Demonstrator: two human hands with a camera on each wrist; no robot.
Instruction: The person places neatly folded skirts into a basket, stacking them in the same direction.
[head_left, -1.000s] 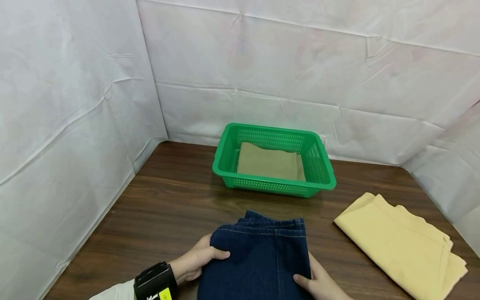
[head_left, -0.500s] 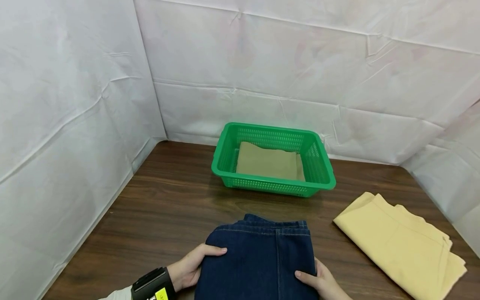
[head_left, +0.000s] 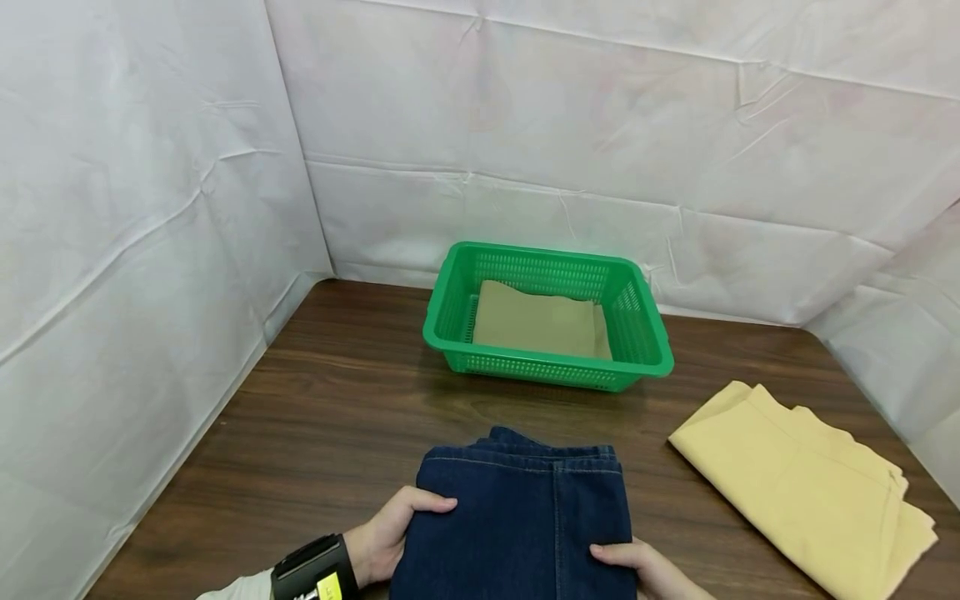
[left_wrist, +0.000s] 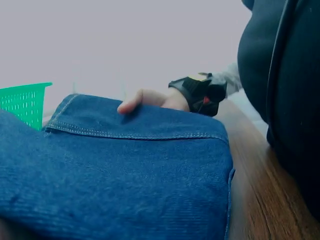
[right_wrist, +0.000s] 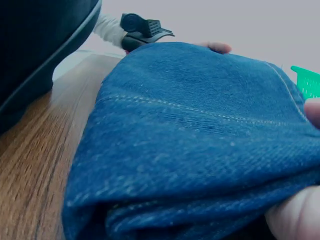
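Observation:
Folded dark blue denim jeans [head_left: 510, 525] are between my two hands at the front of the table, with pale stitched seams showing. My left hand [head_left: 393, 529] grips their left edge, thumb on top and the other fingers hidden underneath. On the right edge my right hand [head_left: 645, 567] holds the cloth the same way, its thumb lying on the denim. In the left wrist view the denim [left_wrist: 140, 170] fills the lower part, with the right hand [left_wrist: 155, 100] at its far side. The right wrist view shows the folded layers of the denim [right_wrist: 190, 125] from the side.
A green plastic basket [head_left: 547, 367] stands at the back of the wooden table [head_left: 337, 400], with a folded khaki cloth [head_left: 532, 321] inside. To the right lies a folded pale yellow garment [head_left: 810, 492]. White sheeting [head_left: 585, 125] hangs behind and at the sides.
The jeans have shifted slightly down and to the right with both hands still gripping them. The basket and yellow garment have stayed in place.

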